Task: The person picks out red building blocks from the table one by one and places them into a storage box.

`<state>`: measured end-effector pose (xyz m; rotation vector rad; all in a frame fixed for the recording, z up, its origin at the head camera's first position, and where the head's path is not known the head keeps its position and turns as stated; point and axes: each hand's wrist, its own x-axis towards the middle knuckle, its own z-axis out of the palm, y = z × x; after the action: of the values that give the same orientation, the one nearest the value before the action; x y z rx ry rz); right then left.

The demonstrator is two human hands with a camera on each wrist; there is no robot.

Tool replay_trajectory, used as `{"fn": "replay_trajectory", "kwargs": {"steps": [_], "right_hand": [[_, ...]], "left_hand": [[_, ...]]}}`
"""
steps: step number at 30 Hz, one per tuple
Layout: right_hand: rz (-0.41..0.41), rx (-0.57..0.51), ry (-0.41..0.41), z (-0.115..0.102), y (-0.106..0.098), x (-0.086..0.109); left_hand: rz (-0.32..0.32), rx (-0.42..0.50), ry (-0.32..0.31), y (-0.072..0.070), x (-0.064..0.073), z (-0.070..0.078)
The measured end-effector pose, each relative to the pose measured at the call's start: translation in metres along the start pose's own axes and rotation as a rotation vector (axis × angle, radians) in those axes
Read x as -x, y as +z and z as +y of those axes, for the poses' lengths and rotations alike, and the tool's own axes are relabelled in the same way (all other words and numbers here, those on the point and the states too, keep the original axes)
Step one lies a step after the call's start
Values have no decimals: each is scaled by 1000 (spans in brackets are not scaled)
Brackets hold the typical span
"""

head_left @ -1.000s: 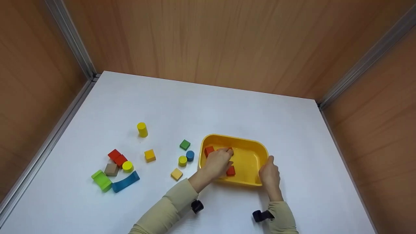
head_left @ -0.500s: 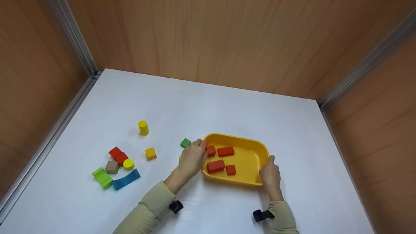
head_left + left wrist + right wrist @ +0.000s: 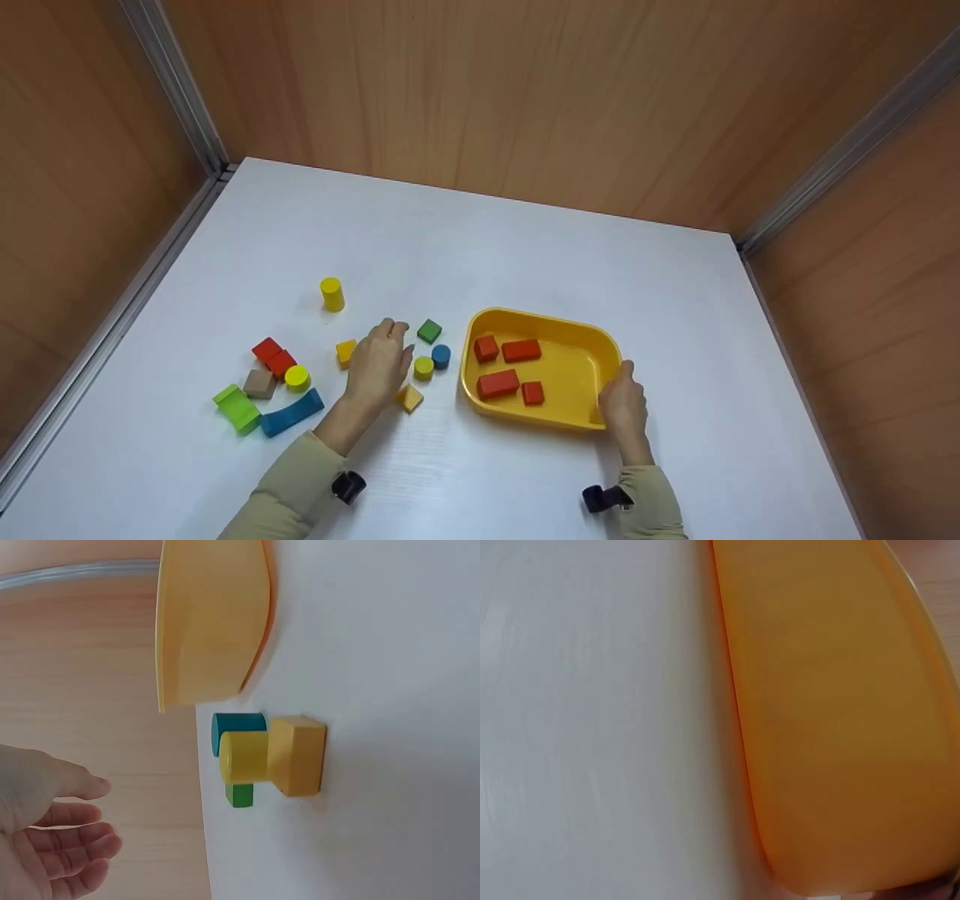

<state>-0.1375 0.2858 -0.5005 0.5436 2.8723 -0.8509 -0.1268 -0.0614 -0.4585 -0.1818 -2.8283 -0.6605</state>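
In the head view, the right hand (image 3: 622, 405) grips the near right end of the yellow plastic tray (image 3: 574, 375), which sits on the white desk (image 3: 525, 247) with four red blocks (image 3: 498, 384) inside, grouped toward its left half. The left hand (image 3: 377, 367) holds nothing, fingers loosely bent, between an orange-yellow cube (image 3: 345, 352), partly hidden, and a short yellow cylinder (image 3: 424, 368). Beside that cylinder are a blue cylinder (image 3: 441, 356), a green cube (image 3: 430, 331) and a pale yellow block (image 3: 410, 399). Farther left lies a curved blue block (image 3: 292, 414) against a light-green bridge block (image 3: 238, 410).

The left wrist view shows the left hand's thumb apart from its curved fingers, clear of the blocks.

In the right wrist view, the tray's wall fills one side; a dark sliver at the lower corner may be fingers, too dim to tell.
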Motion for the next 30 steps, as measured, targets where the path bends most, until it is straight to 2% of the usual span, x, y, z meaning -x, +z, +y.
{"fn": "replay_trajectory", "kwargs": {"steps": [8,13,17,24,30], "right_hand": [[38,7,-28,1,2,0],[64,16,-64,2,3,0],[63,14,-56,3,4,0],[40,9,-33,2,3,0],[25,0,-27,2,2,0]], "left_hand": [[-23,-41,-69,-17,9,-33],[3,-48,-76,-27,17,-53],[7,-72,-91,-36,24,-66],[-56,-101,-157,-47,36,-89],[-76,-120,-211,-51,45,-106]]}}
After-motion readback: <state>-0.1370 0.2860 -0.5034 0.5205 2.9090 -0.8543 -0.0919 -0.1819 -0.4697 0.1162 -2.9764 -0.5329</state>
